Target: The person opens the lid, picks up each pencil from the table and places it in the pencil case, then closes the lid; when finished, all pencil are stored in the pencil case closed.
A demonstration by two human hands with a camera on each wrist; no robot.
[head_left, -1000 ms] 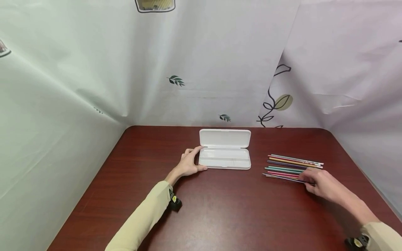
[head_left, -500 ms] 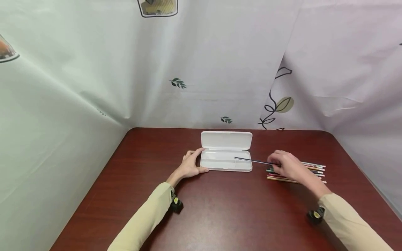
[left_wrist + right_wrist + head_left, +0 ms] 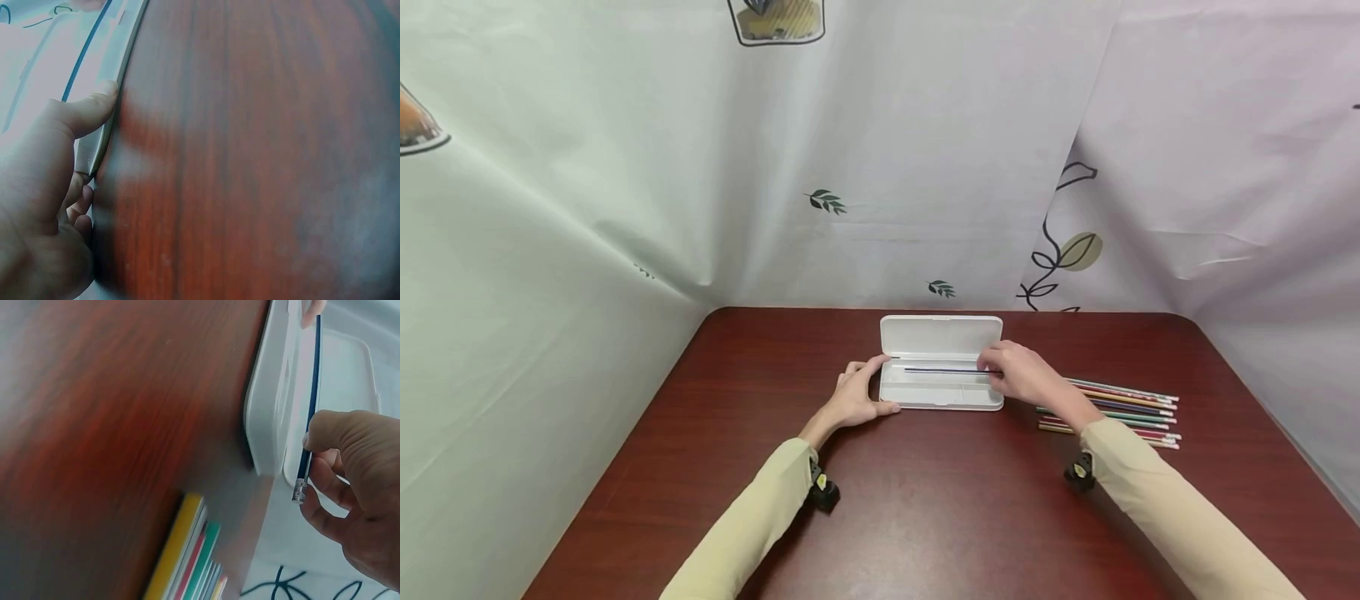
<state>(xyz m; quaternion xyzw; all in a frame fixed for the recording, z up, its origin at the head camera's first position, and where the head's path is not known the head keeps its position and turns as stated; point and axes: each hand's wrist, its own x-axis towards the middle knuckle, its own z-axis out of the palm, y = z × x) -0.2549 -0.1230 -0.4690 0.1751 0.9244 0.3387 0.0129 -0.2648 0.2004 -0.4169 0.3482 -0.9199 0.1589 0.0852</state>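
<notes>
Blue pencil (image 3: pixel 314 387) points left along case (image 3: pixel 942 407).

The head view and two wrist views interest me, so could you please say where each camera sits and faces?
Head: on the head, facing forward and down at the table and white case; left hand, right hand and sleeves show.
Left wrist: facing the white case and table from that wrist; left hand large, right hand's edge at top.
Right wrist: facing the blue pencil and loose pencils from that wrist; right hand large, left fingers at top.
Both wrist views share blue pencil, white case and table.
</notes>
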